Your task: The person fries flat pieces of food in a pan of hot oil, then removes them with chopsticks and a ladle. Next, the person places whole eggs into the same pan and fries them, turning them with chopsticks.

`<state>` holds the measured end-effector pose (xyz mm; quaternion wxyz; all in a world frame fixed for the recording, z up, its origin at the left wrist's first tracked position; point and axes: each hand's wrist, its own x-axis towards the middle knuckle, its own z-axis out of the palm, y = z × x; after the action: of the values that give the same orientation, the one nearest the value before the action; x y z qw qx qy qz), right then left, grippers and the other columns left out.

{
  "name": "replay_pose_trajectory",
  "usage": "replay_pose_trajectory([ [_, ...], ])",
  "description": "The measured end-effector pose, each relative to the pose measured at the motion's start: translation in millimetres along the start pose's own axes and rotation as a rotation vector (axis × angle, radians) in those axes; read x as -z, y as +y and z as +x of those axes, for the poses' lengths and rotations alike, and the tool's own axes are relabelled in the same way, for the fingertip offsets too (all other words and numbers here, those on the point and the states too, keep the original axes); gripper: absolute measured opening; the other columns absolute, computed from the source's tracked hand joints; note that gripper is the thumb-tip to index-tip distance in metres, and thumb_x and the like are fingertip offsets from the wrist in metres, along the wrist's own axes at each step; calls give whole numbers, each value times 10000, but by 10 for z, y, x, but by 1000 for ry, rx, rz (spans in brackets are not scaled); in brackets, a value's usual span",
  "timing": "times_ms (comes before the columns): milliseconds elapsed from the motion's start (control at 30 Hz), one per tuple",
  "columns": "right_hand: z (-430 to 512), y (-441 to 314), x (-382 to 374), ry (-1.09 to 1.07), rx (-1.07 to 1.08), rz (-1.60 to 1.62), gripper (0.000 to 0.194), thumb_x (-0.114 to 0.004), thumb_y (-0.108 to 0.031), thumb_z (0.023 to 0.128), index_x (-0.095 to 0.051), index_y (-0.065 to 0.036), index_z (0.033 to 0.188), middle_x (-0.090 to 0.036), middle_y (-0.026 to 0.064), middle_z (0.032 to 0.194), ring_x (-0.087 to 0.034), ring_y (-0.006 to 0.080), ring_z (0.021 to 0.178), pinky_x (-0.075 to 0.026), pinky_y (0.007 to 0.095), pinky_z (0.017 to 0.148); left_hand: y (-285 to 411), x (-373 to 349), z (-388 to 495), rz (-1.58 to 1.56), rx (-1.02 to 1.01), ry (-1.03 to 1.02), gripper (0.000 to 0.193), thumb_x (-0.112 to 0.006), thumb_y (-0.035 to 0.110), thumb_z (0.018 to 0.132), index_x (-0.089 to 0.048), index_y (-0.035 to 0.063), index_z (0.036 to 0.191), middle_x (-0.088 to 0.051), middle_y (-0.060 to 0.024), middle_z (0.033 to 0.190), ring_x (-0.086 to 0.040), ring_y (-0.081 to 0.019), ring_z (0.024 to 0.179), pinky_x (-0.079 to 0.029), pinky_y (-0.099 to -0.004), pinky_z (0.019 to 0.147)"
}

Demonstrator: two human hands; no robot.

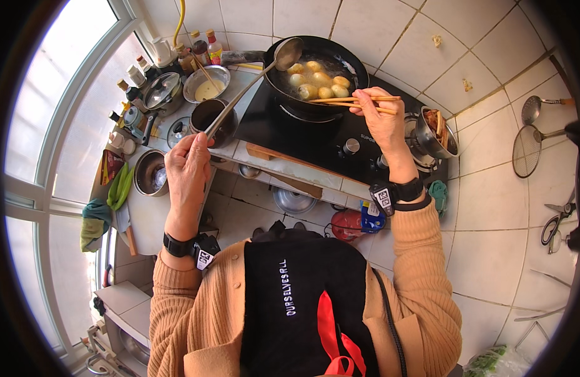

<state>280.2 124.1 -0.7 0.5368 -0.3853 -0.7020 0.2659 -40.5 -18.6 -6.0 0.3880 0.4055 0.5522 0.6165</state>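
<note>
My left hand (190,162) grips the handle of a metal ladle (242,92), whose bowl is over the upper left rim of a black wok (360,70). In my right hand (378,110) is a pair of wooden chopsticks (337,101), the tips at the near side of several pale to golden eggs (321,78) in bubbling oil. The wok stands on the left part of a black gas stove (290,136), its handle (242,57) pointing left. Whether the chopsticks touch an egg, I cannot tell.
A metal bowl of pale batter (207,89), a dark pot (214,122) and a lidded pan (163,94) are left of the stove. A steel bowl of meat (438,132) sits on the right burner. A knife (126,226) lies beside green peppers (121,187) and another metal pot (151,173).
</note>
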Motion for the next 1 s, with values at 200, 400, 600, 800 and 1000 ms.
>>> replay_pose_trajectory([
  [200, 101, 259, -38, 44, 56, -29, 179, -659, -66, 939, -701, 92, 867, -698, 92, 800, -667, 140, 610, -553, 236, 582, 10, -8, -8, -7, 10, 1, 339, -623, 286, 1000, -655, -49, 958, -459, 72, 617, -372, 5, 478, -251, -175, 429],
  [400, 55, 139, 82, 155, 16, 19, 221, -636, -109, 965, -684, 98, 901, -690, 116, 776, -690, 146, 635, -562, 241, 574, 19, 24, -33, -10, 13, 18, 341, -623, 289, 1000, -654, -48, 958, -454, 72, 619, -370, 2, 477, -253, -177, 428],
  [600, 9, -133, 186, 240, 57, -104, 289, -602, -165, 993, -665, 90, 871, -686, 110, 751, -688, 153, 606, -560, 249, 561, 27, 32, -44, -16, 10, 18, 339, -621, 286, 1002, -653, -48, 951, -453, 71, 620, -372, -1, 478, -254, -179, 429],
  [800, -72, -131, 301, 132, 33, -254, 257, -616, -144, 979, -667, 77, 860, -692, 108, 751, -672, 159, 582, -526, 254, 529, 15, 40, -52, 13, -15, 19, 338, -621, 286, 1002, -653, -45, 942, -452, 68, 621, -372, -1, 480, -257, -181, 430],
  [1000, 160, 271, 227, 26, 165, -290, 174, -671, -57, 928, -696, 98, 853, -702, 95, 809, -667, 147, 615, -545, 242, 564, 33, 9, -85, 18, 4, 7, 341, -618, 286, 1004, -654, -48, 947, -456, 68, 621, -373, 0, 482, -254, -181, 432],
])
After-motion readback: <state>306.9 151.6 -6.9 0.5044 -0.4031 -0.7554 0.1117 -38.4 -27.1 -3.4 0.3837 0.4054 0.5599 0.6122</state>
